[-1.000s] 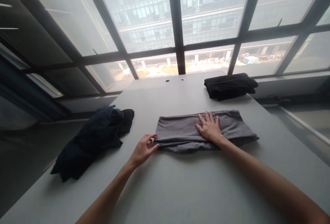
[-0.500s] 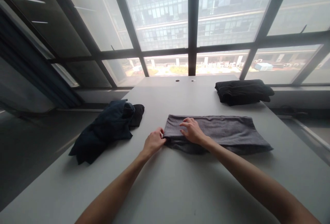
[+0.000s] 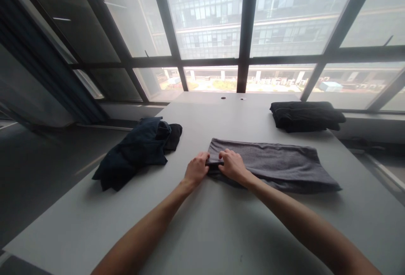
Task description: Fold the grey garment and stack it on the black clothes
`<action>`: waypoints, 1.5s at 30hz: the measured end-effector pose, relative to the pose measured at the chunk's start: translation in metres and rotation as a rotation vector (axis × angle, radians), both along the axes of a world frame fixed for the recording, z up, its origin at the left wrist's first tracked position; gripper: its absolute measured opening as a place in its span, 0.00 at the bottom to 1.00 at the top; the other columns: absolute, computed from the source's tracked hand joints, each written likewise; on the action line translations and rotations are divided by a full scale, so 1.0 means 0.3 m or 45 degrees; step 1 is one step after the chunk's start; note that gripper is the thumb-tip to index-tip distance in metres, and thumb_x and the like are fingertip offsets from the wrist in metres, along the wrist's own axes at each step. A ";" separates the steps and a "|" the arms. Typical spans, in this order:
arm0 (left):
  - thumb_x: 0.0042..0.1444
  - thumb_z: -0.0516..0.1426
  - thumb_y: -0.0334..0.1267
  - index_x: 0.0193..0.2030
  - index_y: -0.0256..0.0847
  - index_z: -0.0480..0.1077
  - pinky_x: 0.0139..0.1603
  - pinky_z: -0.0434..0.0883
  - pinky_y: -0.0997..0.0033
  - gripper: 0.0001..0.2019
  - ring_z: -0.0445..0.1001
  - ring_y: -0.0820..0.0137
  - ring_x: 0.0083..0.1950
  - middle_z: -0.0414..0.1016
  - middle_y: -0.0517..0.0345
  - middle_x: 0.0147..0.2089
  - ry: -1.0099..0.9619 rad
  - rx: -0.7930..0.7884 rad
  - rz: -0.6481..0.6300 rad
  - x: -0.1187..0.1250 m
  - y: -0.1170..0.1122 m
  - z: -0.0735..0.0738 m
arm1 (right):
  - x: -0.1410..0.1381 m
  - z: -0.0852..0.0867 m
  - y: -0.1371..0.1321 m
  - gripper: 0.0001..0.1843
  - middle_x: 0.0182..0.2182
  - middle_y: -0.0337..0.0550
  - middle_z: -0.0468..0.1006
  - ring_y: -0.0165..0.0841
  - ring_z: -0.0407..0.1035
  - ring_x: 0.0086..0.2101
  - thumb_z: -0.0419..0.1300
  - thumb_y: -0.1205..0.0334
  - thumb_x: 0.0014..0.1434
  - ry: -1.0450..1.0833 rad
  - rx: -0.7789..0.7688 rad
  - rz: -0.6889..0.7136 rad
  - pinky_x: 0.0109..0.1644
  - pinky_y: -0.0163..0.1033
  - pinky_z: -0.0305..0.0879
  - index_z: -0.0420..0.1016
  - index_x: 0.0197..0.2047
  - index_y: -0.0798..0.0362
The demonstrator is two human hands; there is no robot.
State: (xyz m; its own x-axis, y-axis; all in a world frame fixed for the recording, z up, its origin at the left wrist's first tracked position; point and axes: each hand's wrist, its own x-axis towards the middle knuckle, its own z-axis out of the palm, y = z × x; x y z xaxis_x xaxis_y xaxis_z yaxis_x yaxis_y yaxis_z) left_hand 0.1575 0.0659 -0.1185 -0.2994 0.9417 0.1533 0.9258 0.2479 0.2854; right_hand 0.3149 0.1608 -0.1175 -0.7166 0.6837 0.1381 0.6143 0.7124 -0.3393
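A grey garment [image 3: 281, 161], folded into a long strip, lies across the middle of the white table [image 3: 202, 233]. Its exact kind is not clear from the folds. At its near left corner my left hand [image 3: 196, 168] is closed on the edge, thumb and fingers pinching the cloth. My right hand [image 3: 232, 165] grips the near edge a little further right, its fingers curled over the fabric. Between the two hands the edge is slightly raised, with a darker layer showing underneath.
On the left, a dark blue crumpled garment [image 3: 133, 152] lies beside a smaller black cloth [image 3: 175, 136]. A folded black garment [image 3: 306, 115] sits at the far right edge. Two round holes pierce the table's far end, below large windows [image 3: 205, 17].
My right hand has come down from above the cloth to its near edge and closed on it. My left hand stays at the corner. The view has shifted slightly.
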 end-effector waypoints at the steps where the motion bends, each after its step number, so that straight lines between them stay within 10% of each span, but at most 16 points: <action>1: 0.56 0.58 0.26 0.51 0.43 0.72 0.46 0.71 0.68 0.17 0.78 0.63 0.45 0.78 0.51 0.51 0.006 0.005 0.009 0.005 0.008 -0.003 | -0.009 0.000 -0.006 0.10 0.45 0.47 0.78 0.40 0.71 0.46 0.63 0.60 0.60 -0.019 0.031 0.016 0.47 0.40 0.61 0.77 0.46 0.50; 8: 0.61 0.53 0.26 0.44 0.40 0.74 0.48 0.70 0.68 0.10 0.78 0.62 0.46 0.79 0.48 0.46 -0.051 0.088 0.074 0.004 0.055 -0.029 | -0.024 -0.005 -0.057 0.14 0.44 0.50 0.78 0.42 0.69 0.46 0.51 0.62 0.71 0.106 0.229 0.018 0.51 0.45 0.62 0.78 0.42 0.51; 12: 0.62 0.54 0.27 0.54 0.38 0.74 0.54 0.70 0.68 0.15 0.78 0.62 0.52 0.80 0.45 0.53 -0.141 0.202 -0.011 -0.003 0.041 -0.034 | -0.001 -0.021 -0.147 0.14 0.45 0.51 0.76 0.43 0.66 0.47 0.50 0.66 0.71 0.221 0.412 0.332 0.52 0.46 0.64 0.77 0.47 0.52; 20: 0.62 0.53 0.29 0.45 0.40 0.80 0.43 0.69 0.71 0.13 0.79 0.64 0.41 0.83 0.49 0.42 -0.256 0.185 -0.116 -0.009 0.058 0.028 | 0.005 -0.057 -0.186 0.15 0.51 0.55 0.76 0.47 0.67 0.50 0.58 0.57 0.68 0.016 0.260 0.250 0.49 0.46 0.69 0.77 0.52 0.56; 29: 0.55 0.57 0.25 0.39 0.40 0.76 0.35 0.64 0.72 0.09 0.75 0.67 0.32 0.78 0.56 0.30 -0.206 0.080 0.176 -0.017 0.049 -0.023 | 0.015 -0.021 -0.193 0.17 0.45 0.55 0.80 0.49 0.68 0.51 0.60 0.54 0.66 -0.043 0.206 0.286 0.49 0.46 0.68 0.81 0.48 0.57; 36: 0.53 0.55 0.23 0.35 0.38 0.78 0.41 0.69 0.71 0.12 0.73 0.68 0.37 0.75 0.54 0.37 -0.269 0.393 0.088 -0.024 0.036 -0.082 | -0.127 0.112 0.099 0.15 0.47 0.46 0.83 0.38 0.73 0.50 0.54 0.56 0.71 0.129 -0.136 -0.035 0.51 0.38 0.64 0.82 0.49 0.48; 45: 0.52 0.51 0.19 0.45 0.37 0.80 0.46 0.73 0.68 0.21 0.74 0.67 0.40 0.72 0.52 0.41 -0.281 0.496 0.017 -0.018 0.023 -0.081 | -0.290 -0.049 0.313 0.14 0.45 0.49 0.83 0.40 0.75 0.48 0.63 0.50 0.66 0.118 -0.202 -0.218 0.52 0.41 0.64 0.82 0.46 0.50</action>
State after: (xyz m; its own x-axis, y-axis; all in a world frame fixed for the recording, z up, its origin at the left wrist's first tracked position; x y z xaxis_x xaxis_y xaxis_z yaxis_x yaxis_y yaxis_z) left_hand 0.1522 0.0729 -0.1430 -0.3766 0.8221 0.4271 0.8297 0.0943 0.5502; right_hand 0.2279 0.2548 -0.1322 -0.5776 0.8125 0.0789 0.6828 0.5339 -0.4988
